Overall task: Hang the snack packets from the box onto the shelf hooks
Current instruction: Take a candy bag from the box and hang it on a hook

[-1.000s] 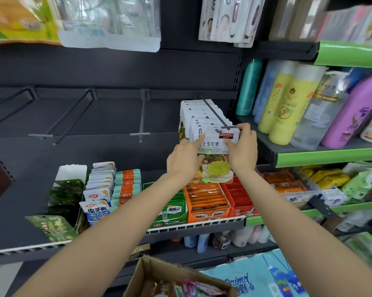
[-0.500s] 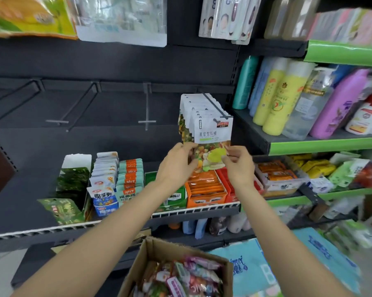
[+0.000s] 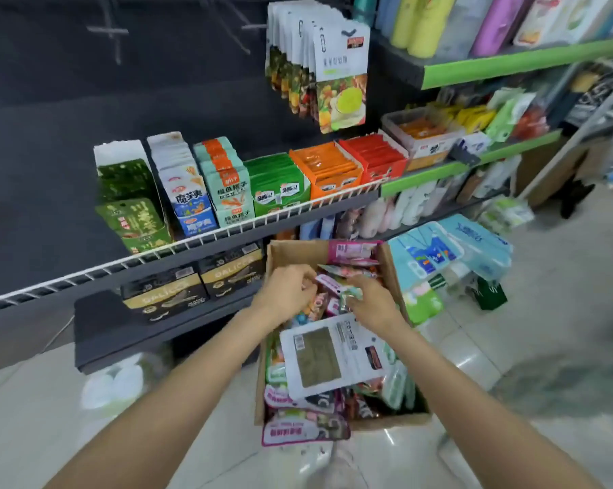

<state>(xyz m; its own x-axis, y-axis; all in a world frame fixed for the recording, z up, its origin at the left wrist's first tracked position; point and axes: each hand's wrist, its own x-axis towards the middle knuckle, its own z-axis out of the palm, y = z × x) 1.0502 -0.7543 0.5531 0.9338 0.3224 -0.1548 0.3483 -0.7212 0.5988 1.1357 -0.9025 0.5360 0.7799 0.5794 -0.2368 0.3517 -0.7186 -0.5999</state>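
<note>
Both hands reach into a cardboard box (image 3: 280, 252) on the floor, heaped with snack packets (image 3: 329, 361). The left hand (image 3: 287, 294) has its fingers curled among the packets; whether they pinch one cannot be told. The right hand (image 3: 372, 305) pinches a small greenish packet (image 3: 351, 294) at its fingertips. Beyond the fingers, a row of hung packets (image 3: 340, 75) fills one shelf hook.

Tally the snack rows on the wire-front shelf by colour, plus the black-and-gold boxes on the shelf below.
Dark green row: 1
Blue-and-white row: 1
Teal-and-orange row: 1
Bright green row: 1
Orange row: 1
Red row: 1
Black-and-gold boxes: 2
Total: 8
</note>
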